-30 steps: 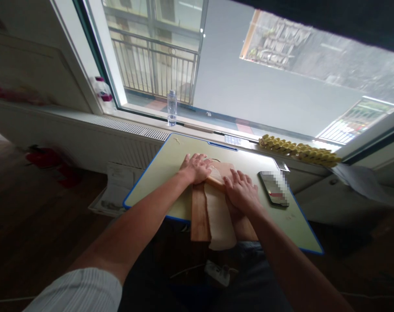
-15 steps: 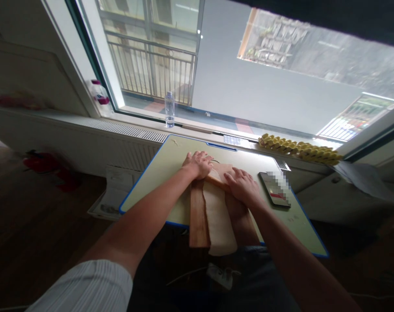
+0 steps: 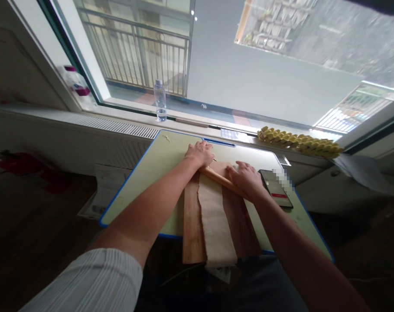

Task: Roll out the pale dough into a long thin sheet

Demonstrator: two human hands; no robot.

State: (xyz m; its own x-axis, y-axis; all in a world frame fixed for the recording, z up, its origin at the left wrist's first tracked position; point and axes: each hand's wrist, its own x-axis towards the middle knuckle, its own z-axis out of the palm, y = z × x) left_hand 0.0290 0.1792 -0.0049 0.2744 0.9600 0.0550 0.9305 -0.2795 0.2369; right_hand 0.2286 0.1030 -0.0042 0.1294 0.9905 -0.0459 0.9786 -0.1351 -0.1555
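A wooden rolling pin (image 3: 225, 181) lies slantwise across a long strip of flattened dough (image 3: 216, 223). The dough rests on a brown wooden board (image 3: 193, 227), and its near end reaches the board's front edge. My left hand (image 3: 200, 154) lies over the pin's left end, palm down, with the fingers pointing forward. My right hand (image 3: 247, 177) presses the pin's right end under the heel of the palm, fingers spread and stretched ahead. The hands hide both pin ends and part of the dough's far end.
The board sits on a small blue-edged table (image 3: 141, 184), jutting past its near edge. A phone (image 3: 276, 190) lies close by my right wrist. On the sill stand a clear bottle (image 3: 160, 102) and a yellow egg carton (image 3: 297, 143).
Both hands have moved forward over the rolling pin, so it now shows nearer the heels of my palms. More of the pin is visible. The view has shifted slightly.
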